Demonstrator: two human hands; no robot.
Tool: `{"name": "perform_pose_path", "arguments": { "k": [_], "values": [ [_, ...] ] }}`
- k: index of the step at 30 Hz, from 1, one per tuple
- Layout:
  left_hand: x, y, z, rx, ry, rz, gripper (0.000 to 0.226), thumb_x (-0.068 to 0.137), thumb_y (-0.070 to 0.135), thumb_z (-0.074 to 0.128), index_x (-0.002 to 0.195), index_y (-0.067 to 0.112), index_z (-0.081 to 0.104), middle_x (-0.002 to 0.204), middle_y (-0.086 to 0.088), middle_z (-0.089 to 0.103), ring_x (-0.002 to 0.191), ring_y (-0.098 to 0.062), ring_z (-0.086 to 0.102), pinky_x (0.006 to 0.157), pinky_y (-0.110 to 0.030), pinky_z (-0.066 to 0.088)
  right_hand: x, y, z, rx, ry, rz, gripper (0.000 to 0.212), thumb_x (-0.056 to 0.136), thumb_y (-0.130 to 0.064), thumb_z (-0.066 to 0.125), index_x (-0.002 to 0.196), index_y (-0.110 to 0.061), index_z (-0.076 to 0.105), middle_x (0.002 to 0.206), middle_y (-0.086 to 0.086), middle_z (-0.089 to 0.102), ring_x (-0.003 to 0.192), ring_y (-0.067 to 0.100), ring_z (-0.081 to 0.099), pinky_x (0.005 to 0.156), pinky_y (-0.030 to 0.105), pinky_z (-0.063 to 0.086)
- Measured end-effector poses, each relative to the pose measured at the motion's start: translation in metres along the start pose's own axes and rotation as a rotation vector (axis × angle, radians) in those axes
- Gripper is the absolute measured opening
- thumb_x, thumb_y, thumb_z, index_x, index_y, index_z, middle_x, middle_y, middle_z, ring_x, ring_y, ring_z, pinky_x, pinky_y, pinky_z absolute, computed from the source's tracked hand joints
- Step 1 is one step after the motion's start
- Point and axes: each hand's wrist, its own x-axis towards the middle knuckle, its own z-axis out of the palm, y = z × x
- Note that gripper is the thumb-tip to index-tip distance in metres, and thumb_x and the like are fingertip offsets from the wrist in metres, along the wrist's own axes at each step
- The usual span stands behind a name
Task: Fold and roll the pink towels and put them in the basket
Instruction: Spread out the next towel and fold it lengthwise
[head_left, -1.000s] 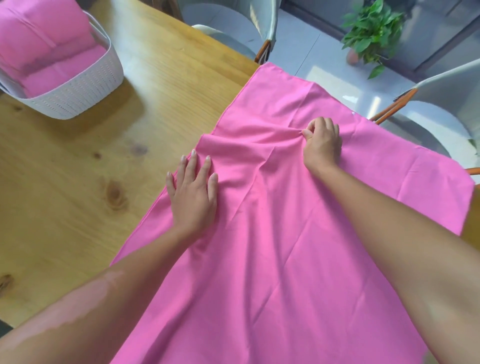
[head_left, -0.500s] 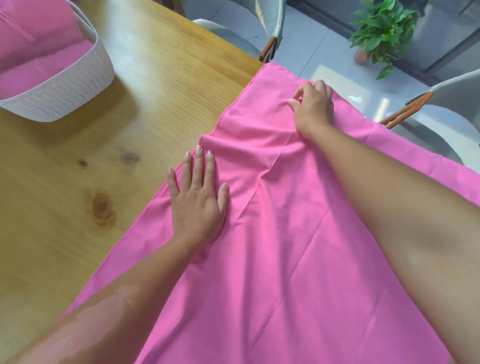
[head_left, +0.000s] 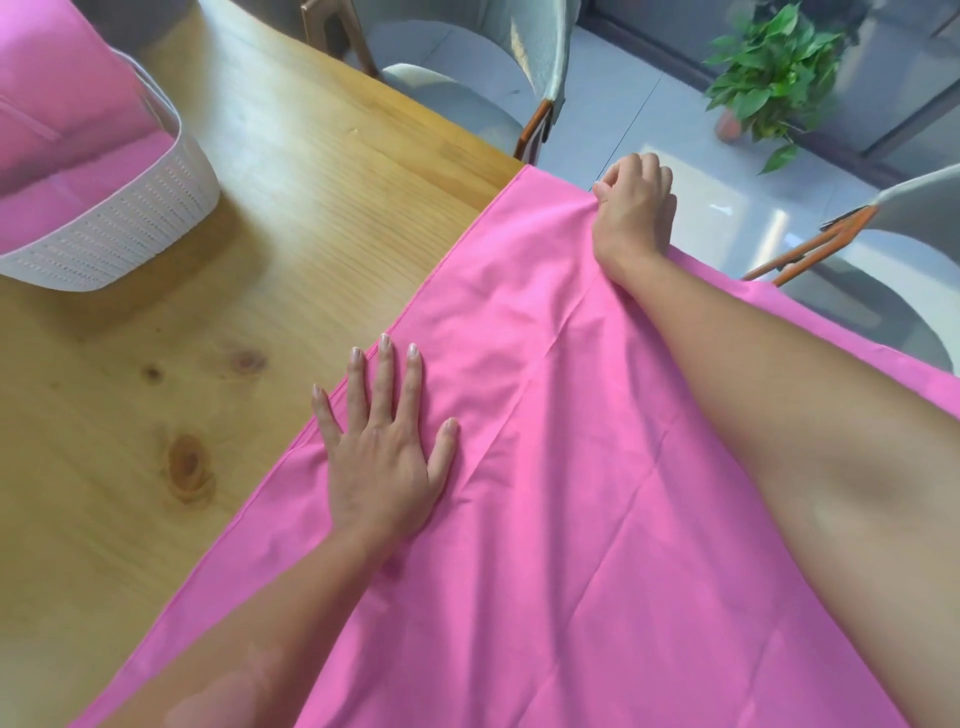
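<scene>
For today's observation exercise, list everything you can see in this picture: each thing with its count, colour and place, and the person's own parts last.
spread towel: one, pink, flat on the table's right part, far edge at the table's far side
basket: one, white, far left on the table
towels in the basket: pink, count unclear
table: one, light wood with dark knots
chairs: two, grey with wooden frames, beyond the table
potted plant: one, green, on the floor, far right
floor: grey tiles
left hand: one, fingers straight, pressing flat on the towel's left edge
right hand: one, fingers curled, its grip on the towel's far edge
</scene>
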Motion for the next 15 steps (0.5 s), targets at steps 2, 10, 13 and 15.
{"name": "perform_pose_path", "arguments": {
  "k": [2,10,13,15],
  "values": [
    [0.001,0.000,0.001,0.009,0.002,-0.002,0.079,0.096,0.065,0.026,0.163,0.027,0.007,0.171,0.000,-0.001,0.157,-0.027,-0.005,0.119,-0.068,0.007,0.008,0.000,0.003,0.072,-0.081,0.026,0.024,0.103,-0.034,0.046,0.115,-0.016,0.056,0.129,0.006,0.054,0.125,0.027,0.046,0.100,0.040,0.036],
    [0.002,-0.001,0.001,0.007,-0.031,-0.003,0.082,0.095,0.068,0.025,0.163,0.027,0.002,0.171,-0.001,-0.003,0.156,-0.029,-0.006,0.119,-0.068,0.007,-0.016,0.011,0.018,-0.072,-0.275,-0.070,0.064,0.103,-0.058,0.021,0.152,-0.019,0.035,0.158,0.011,0.036,0.146,0.030,0.029,0.120,0.048,0.018],
    [0.002,-0.001,-0.002,-0.002,-0.042,-0.001,0.083,0.095,0.068,0.024,0.163,0.027,0.000,0.170,-0.002,-0.004,0.156,-0.030,-0.007,0.119,-0.068,0.005,-0.059,0.023,0.008,-0.054,-0.200,-0.054,0.064,0.103,-0.057,0.024,0.156,-0.022,0.029,0.163,0.010,0.025,0.151,0.028,0.018,0.123,0.047,0.009],
    [0.001,-0.001,-0.003,-0.011,-0.050,-0.002,0.083,0.095,0.068,0.023,0.162,0.027,-0.001,0.170,-0.003,-0.004,0.156,-0.030,-0.006,0.119,-0.068,0.005,-0.095,0.034,-0.004,-0.069,-0.190,-0.054,0.064,0.102,-0.056,0.028,0.157,-0.024,0.027,0.164,0.010,0.023,0.152,0.027,0.015,0.123,0.046,0.008]
  ]
}}
